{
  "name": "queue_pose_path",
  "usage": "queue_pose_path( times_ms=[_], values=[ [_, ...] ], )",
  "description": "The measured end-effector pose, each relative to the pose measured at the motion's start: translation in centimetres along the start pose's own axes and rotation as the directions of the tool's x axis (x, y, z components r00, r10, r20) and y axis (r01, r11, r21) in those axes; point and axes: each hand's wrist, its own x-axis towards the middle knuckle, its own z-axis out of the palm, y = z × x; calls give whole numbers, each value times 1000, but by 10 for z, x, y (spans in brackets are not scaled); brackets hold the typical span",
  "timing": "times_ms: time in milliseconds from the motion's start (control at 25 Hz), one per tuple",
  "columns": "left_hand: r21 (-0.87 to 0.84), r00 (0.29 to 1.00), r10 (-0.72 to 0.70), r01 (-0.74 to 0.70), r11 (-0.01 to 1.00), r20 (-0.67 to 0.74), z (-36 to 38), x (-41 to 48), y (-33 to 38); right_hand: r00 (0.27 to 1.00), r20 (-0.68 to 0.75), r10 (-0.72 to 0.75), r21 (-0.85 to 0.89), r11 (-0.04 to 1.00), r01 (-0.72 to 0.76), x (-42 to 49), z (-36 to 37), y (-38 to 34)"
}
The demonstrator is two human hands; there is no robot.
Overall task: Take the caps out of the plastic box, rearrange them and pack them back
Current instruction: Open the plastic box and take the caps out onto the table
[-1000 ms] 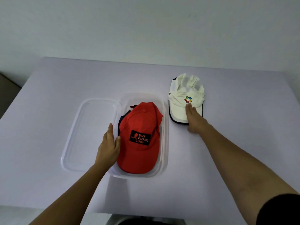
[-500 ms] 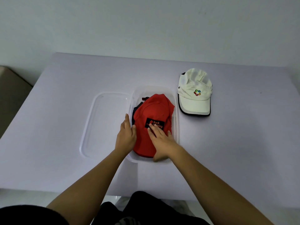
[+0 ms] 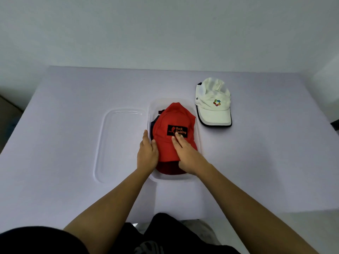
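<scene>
My right hand (image 3: 185,153) lies flat on the red cap (image 3: 174,132), which sits atop the pile in the plastic box (image 3: 199,142). My left hand (image 3: 147,153) rests open against the box's left wall, steadying it. I should slip fingers under the brim and lift cleanly, then set it beside the white cap (image 3: 213,103) right of the box.
</scene>
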Motion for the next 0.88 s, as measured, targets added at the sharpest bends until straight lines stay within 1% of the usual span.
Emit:
queue_pose_path(
  times_ms=[80,160,240,280,320,360,400,440,480,520,600,640,680,760,840,880],
  values=[
    [-88,1000,-6,7,996,12,-6,2,2,988,-148,42,12,999,-40,-10,3,-3],
    [-69,998,3,-8,998,-70,-15,4,8,967,-250,55,50,998,-43,-21,3,-2],
    [-97,991,-2,-11,995,-135,-24,5,25,930,-367,35,99,995,2,-30,-3,-2],
    [-153,992,-28,9,988,-120,-27,4,37,906,-422,26,127,991,30,-34,-7,-1],
    [-251,994,-83,63,966,-72,-28,3,52,883,-469,19,152,987,59,-37,-13,1],
    [-399,991,-131,122,909,4,-29,2,70,859,-513,9,161,983,85,-40,-18,2],
    [-547,982,-156,187,816,103,-30,-3,89,826,-564,-5,146,984,105,-43,-24,3],
    [-628,977,-146,210,749,153,-30,-8,107,785,-619,-18,117,987,114,-46,-30,5],
    [-669,982,-86,177,722,166,-29,-12,122,736,-676,-31,74,991,110,-50,-36,8],
    [-696,988,-1,111,710,157,-26,-15,135,684,-728,-54,24,994,105,-53,-42,12],
    [-751,977,163,-8,660,134,-10,-19,156,578,-804,-138,-102,990,94,-65,-55,31],
    [-764,969,213,-40,644,129,1,-19,162,526,-835,-161,-134,987,89,-71,-58,44],
    [-768,964,239,-64,637,118,23,-21,174,492,-860,-135,-104,990,91,-81,-63,69],
    [-747,966,233,-73,661,111,64,-26,186,450,-893,-6,40,995,92,-99,-66,111],
    [-713,955,234,-34,700,184,91,-32,185,451,-886,105,144,988,52,-112,-56,137],
    [-680,943,217,14,733,253,109,-34,183,466,-873,140,170,985,22,-119,-47,154]
  ],
)
